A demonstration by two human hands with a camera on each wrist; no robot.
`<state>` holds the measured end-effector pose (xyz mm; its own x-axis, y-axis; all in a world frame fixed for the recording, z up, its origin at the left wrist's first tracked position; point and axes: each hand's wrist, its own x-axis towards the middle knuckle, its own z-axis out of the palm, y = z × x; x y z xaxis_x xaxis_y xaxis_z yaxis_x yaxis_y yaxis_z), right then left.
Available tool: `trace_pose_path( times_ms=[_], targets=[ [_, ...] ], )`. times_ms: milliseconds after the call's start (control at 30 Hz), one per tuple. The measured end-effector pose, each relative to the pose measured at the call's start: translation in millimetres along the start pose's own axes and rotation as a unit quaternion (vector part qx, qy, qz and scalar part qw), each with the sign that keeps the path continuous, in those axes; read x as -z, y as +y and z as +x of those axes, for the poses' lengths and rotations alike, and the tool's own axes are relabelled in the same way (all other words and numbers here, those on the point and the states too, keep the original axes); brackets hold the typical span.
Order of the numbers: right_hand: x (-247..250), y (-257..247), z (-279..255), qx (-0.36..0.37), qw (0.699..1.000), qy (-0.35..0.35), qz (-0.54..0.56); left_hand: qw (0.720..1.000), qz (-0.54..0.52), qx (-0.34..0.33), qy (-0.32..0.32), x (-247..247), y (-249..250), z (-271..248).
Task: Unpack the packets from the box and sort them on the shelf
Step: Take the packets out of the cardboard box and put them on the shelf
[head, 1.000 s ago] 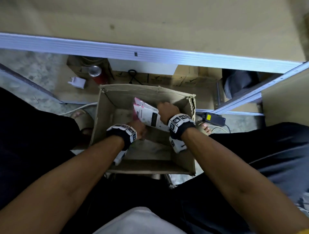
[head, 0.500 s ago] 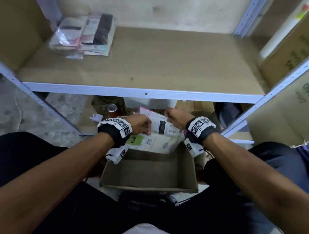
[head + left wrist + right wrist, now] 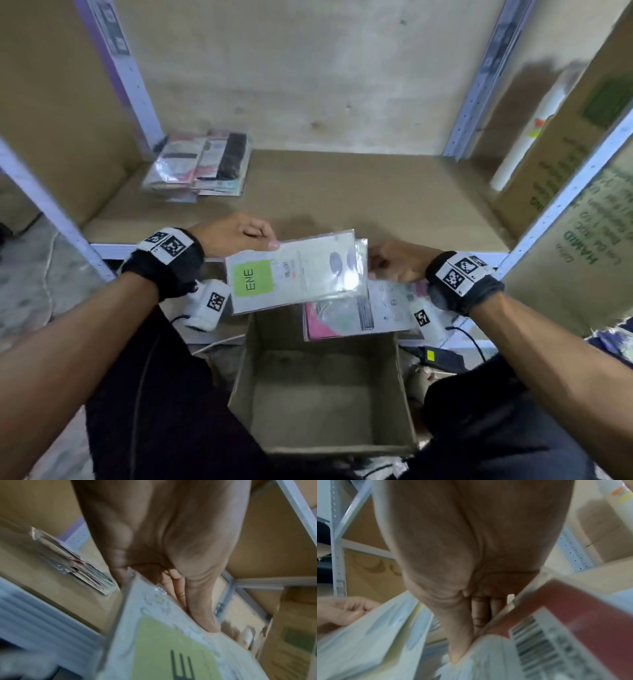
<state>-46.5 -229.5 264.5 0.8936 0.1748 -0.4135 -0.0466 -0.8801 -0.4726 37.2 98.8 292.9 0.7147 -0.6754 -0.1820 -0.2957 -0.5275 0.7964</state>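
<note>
Cardboard box [image 3: 322, 404]: it stands open on the floor between the person's legs, below both hands; the head view shows no packet inside.
Left hand [image 3: 236, 233]: it pinches the white packet with a green label [image 3: 291, 274] at the top edge, thumb on the front.
Left wrist view: the fingers [image 3: 173, 586] lie behind the packet and the thumb presses on its face; the head view hides these fingers.
Right hand [image 3: 394, 262]: it grips the pink and white packets [image 3: 359, 313], which hang partly under the green-label packet.
Right wrist view: a barcode sticker [image 3: 544, 641] on a red packet shows clearly; the head view shows it only small.
Shelf [image 3: 342, 192]: a wooden board in front of the hands, above the box.
Sorted packets [image 3: 202, 168]: a small pile lies at the back left corner of the shelf, well apart from the hands.
</note>
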Motion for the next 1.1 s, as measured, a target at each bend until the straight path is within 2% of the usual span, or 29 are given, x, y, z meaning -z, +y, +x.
trace_pose_path(
  times_ms=[133,200,267,433,533,667,767,867,967,1100],
  targets=[
    [24,-13,-10,0.047,0.999,0.000,0.010,0.995,-0.047,-0.010,0.083,19,2,-10],
    [37,-19,-11,0.074,0.997,0.030,0.008,0.989,-0.085,-0.011,0.124,28,1,-12],
    [48,-27,-11,0.101,0.992,0.061,0.053,0.976,-0.135,-0.006,0.168,35,-1,-11],
    [56,-42,7,0.095,0.967,0.161,0.171,0.896,-0.330,0.008,0.297,42,-4,2],
    [51,-54,28,0.075,0.947,0.168,0.262,0.855,-0.363,0.041,0.369,50,-11,20],
    [44,-74,71,0.038,0.903,0.184,0.386,0.803,-0.393,0.081,0.441,61,-21,49],
    [43,-90,104,0.020,0.868,0.194,0.457,0.779,-0.397,0.116,0.472,75,-33,67],
    [49,-108,138,0.014,0.844,0.191,0.500,0.768,-0.368,0.136,0.507,98,-49,83],
    [57,-124,176,0.021,0.821,0.189,0.538,0.776,-0.321,0.160,0.519,130,-63,94],
    [64,-145,228,0.023,0.816,0.185,0.547,0.788,-0.189,0.193,0.554,178,-90,103]
  ],
)
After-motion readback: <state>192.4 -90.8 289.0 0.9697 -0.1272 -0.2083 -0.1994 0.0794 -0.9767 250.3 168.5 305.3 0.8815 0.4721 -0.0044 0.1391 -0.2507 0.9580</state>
